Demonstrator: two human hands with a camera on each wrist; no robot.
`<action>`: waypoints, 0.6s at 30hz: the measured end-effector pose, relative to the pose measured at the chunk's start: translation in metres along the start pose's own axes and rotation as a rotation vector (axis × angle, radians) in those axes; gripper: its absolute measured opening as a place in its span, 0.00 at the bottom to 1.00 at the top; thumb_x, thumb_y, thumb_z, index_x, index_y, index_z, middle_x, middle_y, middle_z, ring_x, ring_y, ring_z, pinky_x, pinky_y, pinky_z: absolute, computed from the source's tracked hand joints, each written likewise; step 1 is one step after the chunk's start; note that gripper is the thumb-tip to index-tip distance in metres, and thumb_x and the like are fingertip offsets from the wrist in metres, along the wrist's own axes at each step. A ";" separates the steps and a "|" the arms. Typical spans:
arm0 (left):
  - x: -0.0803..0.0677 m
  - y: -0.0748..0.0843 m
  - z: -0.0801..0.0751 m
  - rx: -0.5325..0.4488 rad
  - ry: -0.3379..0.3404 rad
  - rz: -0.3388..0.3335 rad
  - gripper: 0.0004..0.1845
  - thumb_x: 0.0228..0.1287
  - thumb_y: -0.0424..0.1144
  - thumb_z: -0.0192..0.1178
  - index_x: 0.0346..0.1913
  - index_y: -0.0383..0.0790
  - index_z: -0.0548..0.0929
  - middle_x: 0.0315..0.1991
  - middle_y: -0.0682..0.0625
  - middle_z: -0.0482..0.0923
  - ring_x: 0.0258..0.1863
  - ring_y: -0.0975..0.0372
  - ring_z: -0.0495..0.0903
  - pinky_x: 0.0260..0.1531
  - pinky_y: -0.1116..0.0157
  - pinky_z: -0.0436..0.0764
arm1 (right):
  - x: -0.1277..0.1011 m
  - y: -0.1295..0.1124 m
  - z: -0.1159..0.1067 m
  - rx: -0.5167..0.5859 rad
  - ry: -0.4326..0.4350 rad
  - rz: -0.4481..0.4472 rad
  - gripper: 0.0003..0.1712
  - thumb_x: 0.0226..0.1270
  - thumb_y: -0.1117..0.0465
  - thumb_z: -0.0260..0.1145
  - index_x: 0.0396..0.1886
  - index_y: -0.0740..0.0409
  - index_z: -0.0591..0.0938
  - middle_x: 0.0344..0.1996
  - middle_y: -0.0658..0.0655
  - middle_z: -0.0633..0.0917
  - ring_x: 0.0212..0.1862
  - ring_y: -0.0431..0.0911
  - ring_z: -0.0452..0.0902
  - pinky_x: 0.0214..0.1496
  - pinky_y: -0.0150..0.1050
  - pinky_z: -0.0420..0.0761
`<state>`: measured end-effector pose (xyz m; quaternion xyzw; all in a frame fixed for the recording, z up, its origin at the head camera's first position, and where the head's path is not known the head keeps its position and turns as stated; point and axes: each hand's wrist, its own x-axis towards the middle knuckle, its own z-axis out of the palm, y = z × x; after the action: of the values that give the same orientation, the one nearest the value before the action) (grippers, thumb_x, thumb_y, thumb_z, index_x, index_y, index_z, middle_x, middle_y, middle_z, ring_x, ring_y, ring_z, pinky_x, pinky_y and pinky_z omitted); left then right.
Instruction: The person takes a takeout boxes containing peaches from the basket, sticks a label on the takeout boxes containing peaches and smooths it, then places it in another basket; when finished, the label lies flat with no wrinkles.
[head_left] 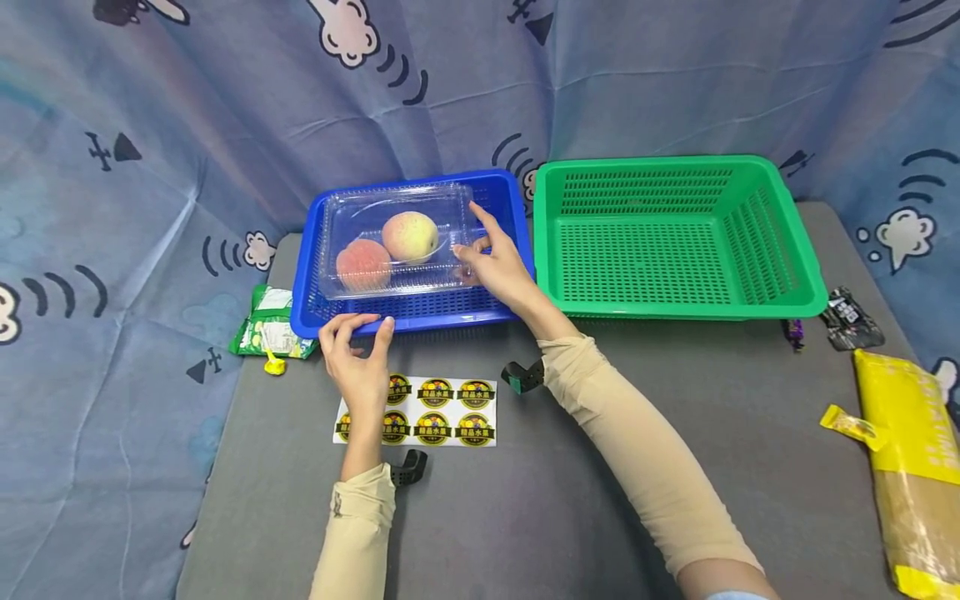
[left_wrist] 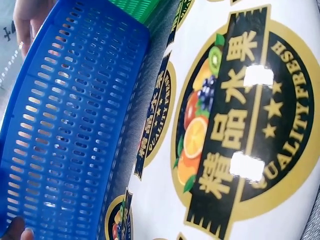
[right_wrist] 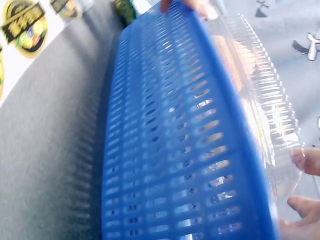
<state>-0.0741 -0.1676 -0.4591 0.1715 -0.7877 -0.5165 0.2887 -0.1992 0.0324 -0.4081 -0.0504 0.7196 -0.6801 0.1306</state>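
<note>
A clear plastic clamshell box sits in the blue basket. Inside the box are two peaches, one redder and one paler. My right hand holds the box's right end with thumb and fingers, also seen in the right wrist view. At the basket's front rim, my left hand grips the edge, its fingertips bent over it. Below the basket lies a white sheet of round fruit stickers, partly covered by the left hand and wrist; it fills much of the left wrist view.
A green basket stands right of the blue one. Left lie a green snack packet and a yellow-wrapped candy. At the right are a black packet, a small yellow packet and a large yellow bag. Patterned curtain hangs behind.
</note>
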 end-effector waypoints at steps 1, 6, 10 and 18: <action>0.000 0.000 0.000 0.000 0.002 0.001 0.16 0.60 0.43 0.79 0.44 0.36 0.91 0.58 0.40 0.77 0.60 0.56 0.75 0.45 0.58 0.72 | -0.001 -0.001 -0.001 0.012 0.012 -0.001 0.44 0.80 0.64 0.63 0.87 0.41 0.55 0.39 0.56 0.74 0.50 0.69 0.88 0.49 0.47 0.91; -0.001 0.000 0.000 -0.003 0.008 0.010 0.16 0.60 0.43 0.79 0.44 0.35 0.90 0.58 0.40 0.77 0.61 0.54 0.75 0.45 0.56 0.72 | -0.010 -0.009 -0.012 0.043 0.058 -0.020 0.42 0.79 0.64 0.64 0.86 0.43 0.60 0.38 0.55 0.76 0.45 0.63 0.91 0.46 0.46 0.91; -0.001 0.000 0.001 -0.002 0.007 0.013 0.16 0.61 0.43 0.79 0.44 0.35 0.90 0.58 0.39 0.77 0.61 0.54 0.75 0.46 0.55 0.73 | -0.020 -0.015 -0.026 0.055 0.076 -0.039 0.41 0.79 0.65 0.64 0.85 0.43 0.62 0.37 0.54 0.74 0.42 0.57 0.92 0.47 0.45 0.91; -0.003 -0.001 0.002 -0.003 0.007 0.013 0.16 0.60 0.43 0.79 0.44 0.34 0.90 0.58 0.39 0.77 0.61 0.55 0.75 0.46 0.55 0.73 | -0.045 -0.028 -0.049 0.118 0.128 -0.069 0.38 0.76 0.66 0.67 0.82 0.44 0.69 0.35 0.53 0.71 0.35 0.45 0.92 0.45 0.44 0.91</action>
<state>-0.0731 -0.1657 -0.4616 0.1677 -0.7870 -0.5151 0.2951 -0.1716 0.0887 -0.3728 -0.0236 0.6830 -0.7273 0.0638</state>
